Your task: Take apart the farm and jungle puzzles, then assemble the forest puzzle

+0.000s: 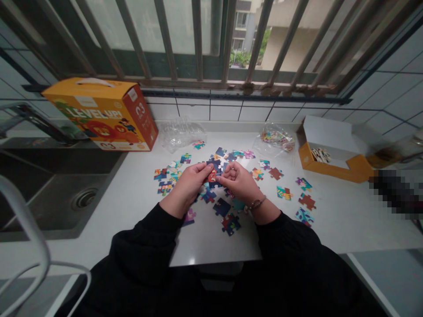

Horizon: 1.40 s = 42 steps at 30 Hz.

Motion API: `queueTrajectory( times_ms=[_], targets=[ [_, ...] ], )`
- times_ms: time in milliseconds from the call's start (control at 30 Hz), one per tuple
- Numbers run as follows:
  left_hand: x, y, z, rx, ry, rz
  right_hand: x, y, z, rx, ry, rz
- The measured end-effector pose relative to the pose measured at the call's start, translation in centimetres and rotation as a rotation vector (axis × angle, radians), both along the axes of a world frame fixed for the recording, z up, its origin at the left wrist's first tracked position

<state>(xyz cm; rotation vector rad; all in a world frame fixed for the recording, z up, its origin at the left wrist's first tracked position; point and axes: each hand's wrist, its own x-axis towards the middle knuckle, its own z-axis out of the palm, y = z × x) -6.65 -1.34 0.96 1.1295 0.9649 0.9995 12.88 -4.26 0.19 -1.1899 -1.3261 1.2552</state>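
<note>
Puzzle section (213, 178), dark blue with orange, sits between two hands at the center of the frame, its long axis appearing to run up and down the view. It lies just to the right of the left hand (193, 180), whose thumb presses on its upper left side, pinching it against fingers mostly hidden beneath. The right hand (241, 182) comes in from the opposite side, fingers curled inward, thumb tip at the section's right edge; whether that thumb and fingers pinch anything cannot be told. The left hand overlaps the section more.

Below and around them, loose puzzle pieces (222, 207) spread across a white counter (214, 251), a few scattered toward the right of the frame. Upper left, an orange carton (145, 119) marked "LEVEL UP!" stands upright with its top closed, beside a sink (59, 233). Just right of the carton, a crumpled clear wrapper (180, 134) lies on the counter, its contents unclear. Upper right of center, a plastic bag (276, 137) holds small colorful pieces. Farther right, a low box (333, 169) stands open, lid raised, with a stack of pale-edged pieces (320, 155) at its left end.
</note>
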Motion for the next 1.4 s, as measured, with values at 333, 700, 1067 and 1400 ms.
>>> queueTrajectory(
  times_ms=[333,700,1067,1400],
  targets=[
    [-0.08,-0.05,0.38,-0.014,0.011,0.026,0.18,0.03,0.08,0.021,-0.045,0.046],
    [-0.28,-0.47,0.88,0.013,0.028,-0.035,0.38,0.24,-0.15,-0.017,-0.007,0.040],
    [-0.52,-0.28,0.86,0.050,0.050,-0.034,0.44,0.44,-0.48,-0.030,-0.032,0.071],
    [-0.31,-0.43,1.08,0.032,0.048,-0.032,0.68,0.23,0.33,0.022,0.016,0.016]
  ],
)
